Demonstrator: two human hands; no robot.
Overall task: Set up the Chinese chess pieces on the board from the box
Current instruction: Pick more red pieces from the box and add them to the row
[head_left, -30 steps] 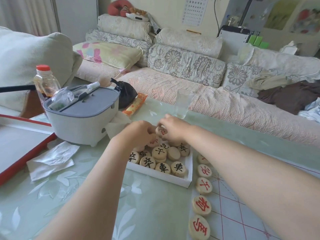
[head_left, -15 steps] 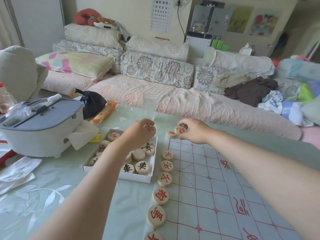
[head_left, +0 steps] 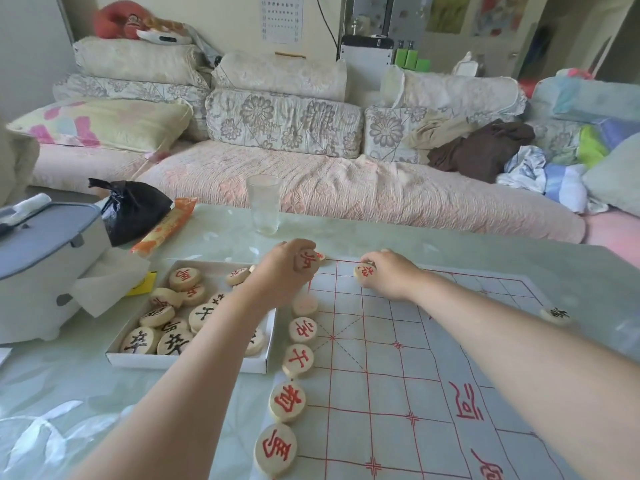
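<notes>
A white box [head_left: 187, 362] on the table holds several round wooden chess pieces with red and black characters. To its right lies the board [head_left: 415, 358] with red grid lines. Several red pieces [head_left: 287, 400] stand in a column along its left edge. My left hand [head_left: 280, 275] holds a red-character piece [head_left: 306, 260] at the board's far left corner, beside another piece [head_left: 320, 255] lying there. My right hand [head_left: 388, 273] pinches a red piece [head_left: 365, 273] on the board's far rows. One black piece [head_left: 556, 315] lies at the board's right edge.
An empty glass [head_left: 265, 204] stands just beyond the board. A grey lidded container [head_left: 41, 268], tissues [head_left: 107, 282], a black bag [head_left: 133, 209] and an orange packet [head_left: 166, 226] sit left of the box. A sofa with cushions runs behind the table.
Both hands left the box and moved right to the board's far left corner, each carrying a red piece. The right hand has shifted further right along the far rows. The view panned right.
</notes>
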